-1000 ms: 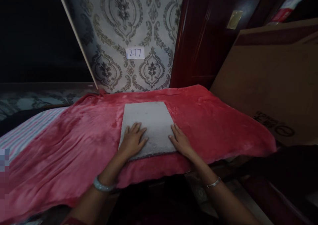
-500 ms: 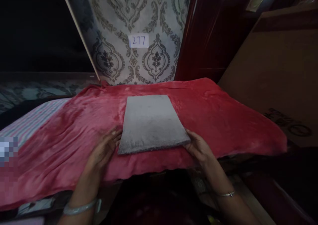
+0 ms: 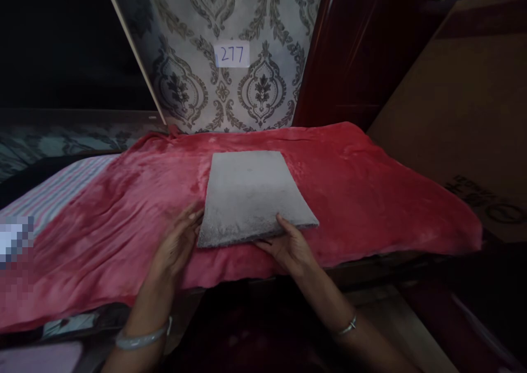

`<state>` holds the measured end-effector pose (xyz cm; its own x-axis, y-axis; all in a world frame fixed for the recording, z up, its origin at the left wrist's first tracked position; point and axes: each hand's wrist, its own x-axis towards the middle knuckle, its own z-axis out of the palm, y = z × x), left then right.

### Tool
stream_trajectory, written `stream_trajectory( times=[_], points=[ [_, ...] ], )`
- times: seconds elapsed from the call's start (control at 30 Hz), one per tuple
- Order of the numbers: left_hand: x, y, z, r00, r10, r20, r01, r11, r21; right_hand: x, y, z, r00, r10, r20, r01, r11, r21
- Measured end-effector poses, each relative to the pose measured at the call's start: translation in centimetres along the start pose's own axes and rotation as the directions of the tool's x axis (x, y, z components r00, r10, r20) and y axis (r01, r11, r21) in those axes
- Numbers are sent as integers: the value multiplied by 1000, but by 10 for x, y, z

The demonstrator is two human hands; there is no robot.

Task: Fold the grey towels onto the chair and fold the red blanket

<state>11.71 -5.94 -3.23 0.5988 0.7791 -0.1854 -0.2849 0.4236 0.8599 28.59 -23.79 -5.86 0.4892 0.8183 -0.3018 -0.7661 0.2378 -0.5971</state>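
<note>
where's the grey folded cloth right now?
Head view, centre: the grey folded cloth lies on the red blanket, below the 277 label, between the left hand and right hand.

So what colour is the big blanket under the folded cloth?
The blanket is red, slightly pinkish where light catches it. The grey folded cloth lies on it. The head view shows it.

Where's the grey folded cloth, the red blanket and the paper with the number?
grey folded cloth (image 3: 251, 191), head view, middle of its top face.
red blanket (image 3: 370, 191), head view, bare stretch on the right.
number paper (image 3: 232, 54), head view, its middle.
</note>
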Motion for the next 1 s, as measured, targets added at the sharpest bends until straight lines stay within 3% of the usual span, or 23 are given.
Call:
stream_trajectory(
  times=[0.17,0.3,0.47,0.57,0.73,0.87,1.0],
  points=[
    [-5,-1,1,1000,11,-27,-12,999,-35,7,5,15,990,111,-85,-99,986,131],
    [-19,-5,7,999,21,-27,-23,997,-68,7,-5,29,998,49,-50,-38,980,195],
    [-19,-11,21,984,-161,76,176,940,-292,3,-12,43,997,33,-65,-13,959,284],
    [-3,-8,33,965,-259,35,248,866,-434,1,-7,40,992,67,-106,-33,955,294],
    [13,3,37,929,-358,-96,299,875,-380,-4,-1,13,997,53,-50,-41,973,225],
    [15,6,25,942,-336,-2,319,895,-312,-14,-18,-25,996,-37,-83,52,981,186],
    [30,11,18,932,-362,29,360,912,-197,-15,-53,-57,990,-125,-62,127,992,28]
  ],
)
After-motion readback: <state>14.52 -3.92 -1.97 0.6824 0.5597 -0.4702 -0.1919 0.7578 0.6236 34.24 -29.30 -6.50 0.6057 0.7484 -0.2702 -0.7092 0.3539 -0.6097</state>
